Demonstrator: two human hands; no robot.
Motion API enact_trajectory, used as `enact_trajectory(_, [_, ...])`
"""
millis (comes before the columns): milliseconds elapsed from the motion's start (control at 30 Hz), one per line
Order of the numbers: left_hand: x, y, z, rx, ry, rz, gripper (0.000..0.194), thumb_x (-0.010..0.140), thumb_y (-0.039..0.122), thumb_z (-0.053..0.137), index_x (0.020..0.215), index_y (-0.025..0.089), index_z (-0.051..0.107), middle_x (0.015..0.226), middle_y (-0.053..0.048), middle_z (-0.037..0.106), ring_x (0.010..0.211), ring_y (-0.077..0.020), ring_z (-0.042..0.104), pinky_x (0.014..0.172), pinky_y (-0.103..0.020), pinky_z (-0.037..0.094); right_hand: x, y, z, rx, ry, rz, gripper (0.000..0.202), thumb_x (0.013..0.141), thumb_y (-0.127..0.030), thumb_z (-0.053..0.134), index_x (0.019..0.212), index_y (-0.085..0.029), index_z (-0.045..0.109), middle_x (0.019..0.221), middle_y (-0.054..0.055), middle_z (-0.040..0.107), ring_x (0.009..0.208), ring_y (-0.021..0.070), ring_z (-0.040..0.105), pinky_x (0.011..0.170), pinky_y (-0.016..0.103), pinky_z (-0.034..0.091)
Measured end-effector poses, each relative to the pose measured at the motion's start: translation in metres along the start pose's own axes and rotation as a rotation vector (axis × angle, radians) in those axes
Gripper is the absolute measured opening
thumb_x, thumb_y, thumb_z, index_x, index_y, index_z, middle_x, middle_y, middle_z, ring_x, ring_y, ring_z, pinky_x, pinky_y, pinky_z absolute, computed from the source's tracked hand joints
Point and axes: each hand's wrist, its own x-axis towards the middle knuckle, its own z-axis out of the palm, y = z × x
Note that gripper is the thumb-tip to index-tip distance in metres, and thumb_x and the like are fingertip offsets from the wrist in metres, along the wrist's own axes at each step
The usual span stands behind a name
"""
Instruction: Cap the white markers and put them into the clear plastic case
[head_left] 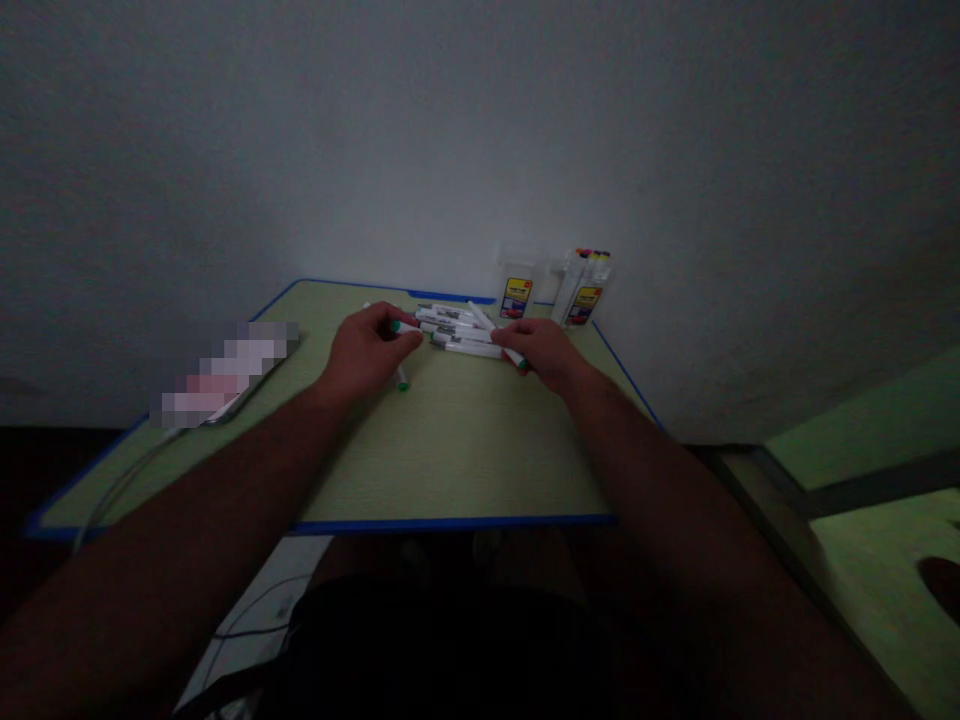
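Several white markers [457,325] lie in a loose pile near the back middle of the table. My left hand [369,350] is at the pile's left end, its thumb and fingers closed on a green-ended marker [407,327]. Beneath that hand, another marker [403,381] with a green end lies partly hidden. At the right end of the pile, my right hand [538,350] pinches a slanting white marker [482,316] whose green end points toward me.
A clear container [517,285] with a yellow label stands behind the pile. Right of it, a similar container [583,295] holds several upright markers. A blurred phone-like object [232,375] with a cable lies on the left of the blue-edged table [465,460].
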Motion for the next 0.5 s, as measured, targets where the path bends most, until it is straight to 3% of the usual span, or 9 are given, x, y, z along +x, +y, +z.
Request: enact_trajectory(500, [0.0035, -0.0052, 0.0005, -0.268, -0.046, -0.076, 0.022, 0.070, 0.029, 0.077, 0.089, 0.019, 0.069, 0.070, 0.000, 0.065, 0.058, -0.0150, 0.056, 0.058, -0.030, 0.046, 0.0001, 0.0060, 0.0008, 0.017, -0.172, -0.142, 0.019, 0.071, -0.032, 0.081, 0.069, -0.018, 0.068, 0.063, -0.002, 0.063, 0.054, 0.0086, 0.050, 0.047, 0.021, 0.040])
